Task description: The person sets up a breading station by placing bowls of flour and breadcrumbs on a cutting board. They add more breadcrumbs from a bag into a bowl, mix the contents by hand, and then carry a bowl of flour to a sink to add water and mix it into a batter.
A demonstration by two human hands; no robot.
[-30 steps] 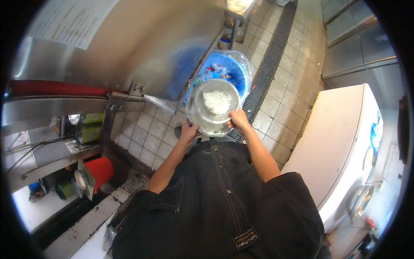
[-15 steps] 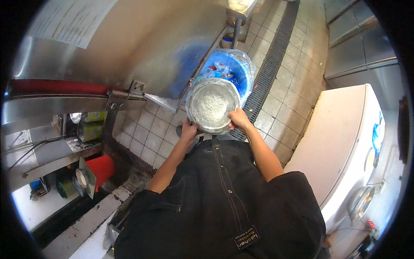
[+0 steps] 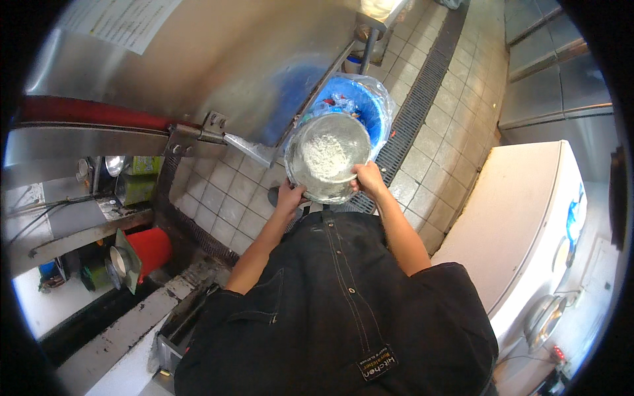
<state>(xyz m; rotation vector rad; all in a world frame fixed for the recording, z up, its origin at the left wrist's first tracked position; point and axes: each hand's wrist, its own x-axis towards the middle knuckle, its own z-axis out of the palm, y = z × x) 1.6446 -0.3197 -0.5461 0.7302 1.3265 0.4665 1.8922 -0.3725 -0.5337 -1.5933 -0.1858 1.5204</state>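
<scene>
Between my two hands is a round sieve (image 3: 350, 142) with a pale rim, held at waist height in front of my apron. White, lumpy flour-like powder (image 3: 325, 156) lies on its mesh. Directly under the sieve shows the edge of a round, greyish vessel, mostly hidden. My left hand (image 3: 289, 198) closes on the near left side of the rim. On the near right, my right hand (image 3: 368, 178) grips it with the thumb over the top. I cannot tell whether the fingers also hold the vessel below.
Just beyond the sieve stands a blue bin (image 3: 373, 105) with a clear liner and rubbish inside. A steel panel (image 3: 218, 72) is at the upper left. A floor drain grate (image 3: 422, 82) crosses the tiles. To the right is a white appliance (image 3: 495, 211); a red container (image 3: 148, 252) is at the left.
The powder has bunched into a denser, lumpier heap on the mesh. Both hands keep their hold on the rim, and the view has shifted slightly.
</scene>
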